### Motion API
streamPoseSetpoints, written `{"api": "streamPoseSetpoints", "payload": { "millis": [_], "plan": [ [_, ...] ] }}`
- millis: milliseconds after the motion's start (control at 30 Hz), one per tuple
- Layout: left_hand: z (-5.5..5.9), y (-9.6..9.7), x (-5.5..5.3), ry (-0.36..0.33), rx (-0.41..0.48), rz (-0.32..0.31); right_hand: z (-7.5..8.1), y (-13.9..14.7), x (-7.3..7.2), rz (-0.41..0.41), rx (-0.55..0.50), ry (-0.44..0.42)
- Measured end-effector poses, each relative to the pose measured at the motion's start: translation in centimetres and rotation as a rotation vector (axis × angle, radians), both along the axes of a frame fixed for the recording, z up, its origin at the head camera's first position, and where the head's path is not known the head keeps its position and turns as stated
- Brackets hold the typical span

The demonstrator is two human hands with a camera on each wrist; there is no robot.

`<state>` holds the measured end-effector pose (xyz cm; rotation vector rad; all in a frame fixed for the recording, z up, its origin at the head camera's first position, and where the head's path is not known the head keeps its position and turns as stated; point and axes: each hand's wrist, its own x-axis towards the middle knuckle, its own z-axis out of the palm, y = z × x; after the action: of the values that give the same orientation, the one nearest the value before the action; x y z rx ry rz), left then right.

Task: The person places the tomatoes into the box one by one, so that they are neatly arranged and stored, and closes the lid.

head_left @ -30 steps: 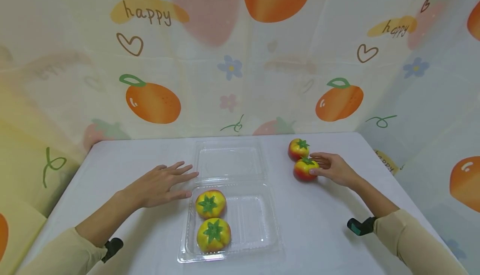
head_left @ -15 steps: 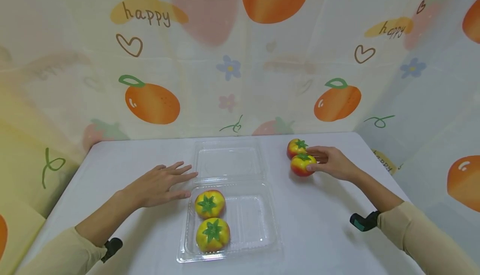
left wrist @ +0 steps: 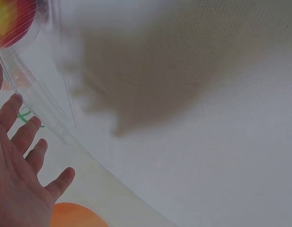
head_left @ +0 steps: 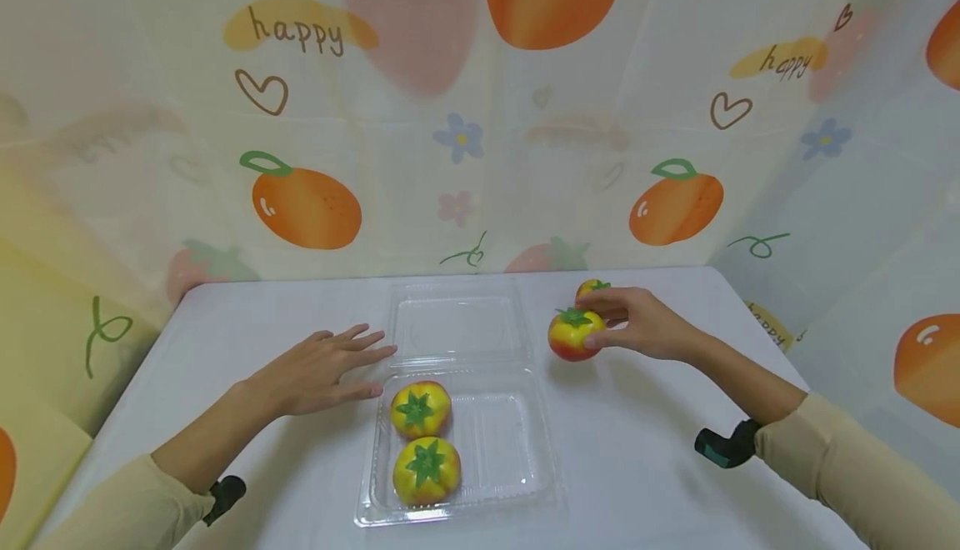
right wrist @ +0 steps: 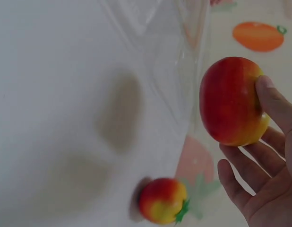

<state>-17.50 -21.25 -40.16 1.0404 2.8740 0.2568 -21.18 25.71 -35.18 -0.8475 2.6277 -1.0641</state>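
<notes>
My right hand [head_left: 645, 325] pinches a red-and-yellow toy persimmon [head_left: 572, 335] with a green leafy top between thumb and fingers. In the right wrist view that held persimmon [right wrist: 233, 101] is off the table, its shadow falling apart from it. Behind the fingers sits another persimmon [head_left: 592, 287], partly hidden in the head view. A clear plastic clamshell box [head_left: 551, 483] lies with its lid laid back. Two persimmons, a rear one [head_left: 422, 408] and a front one [head_left: 427, 471], fill its left side. Beside the box my left hand [head_left: 322, 371] hovers with fingers spread, fingertips right at its left edge, holding nothing.
The box's transparent lid [head_left: 461, 325] lies flat toward the back of the white-covered table [head_left: 247, 317]. A printed fabric backdrop [head_left: 525, 183] with fruit pictures rises behind the table's far edge and along both sides.
My right hand has lifted the nearer persimmon and carried it left, away from the one behind it. The left hand has stayed in place.
</notes>
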Motion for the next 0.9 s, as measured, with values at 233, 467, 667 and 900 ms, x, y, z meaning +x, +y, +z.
{"api": "streamPoseSetpoints", "payload": {
  "millis": [233, 467, 667, 900],
  "plan": [
    [0.0, 0.0, -0.1, -0.001, -0.009, 0.000, 0.4, -3.0, 1.6, 0.058, -0.005, -0.009],
    [-0.1, 0.0, 0.0, 0.007, -0.003, -0.004, 0.2, -5.2, 2.5, 0.153, 0.004, 0.001],
    [-0.2, 0.2, 0.0, 0.016, 0.003, -0.010, -0.2, -6.7, 2.9, 0.211, 0.057, -0.025],
    [-0.1, 0.1, -0.1, -0.009, -0.002, 0.006, -1.0, -8.4, 3.0, 0.253, 0.089, -0.063]
  ]
}}
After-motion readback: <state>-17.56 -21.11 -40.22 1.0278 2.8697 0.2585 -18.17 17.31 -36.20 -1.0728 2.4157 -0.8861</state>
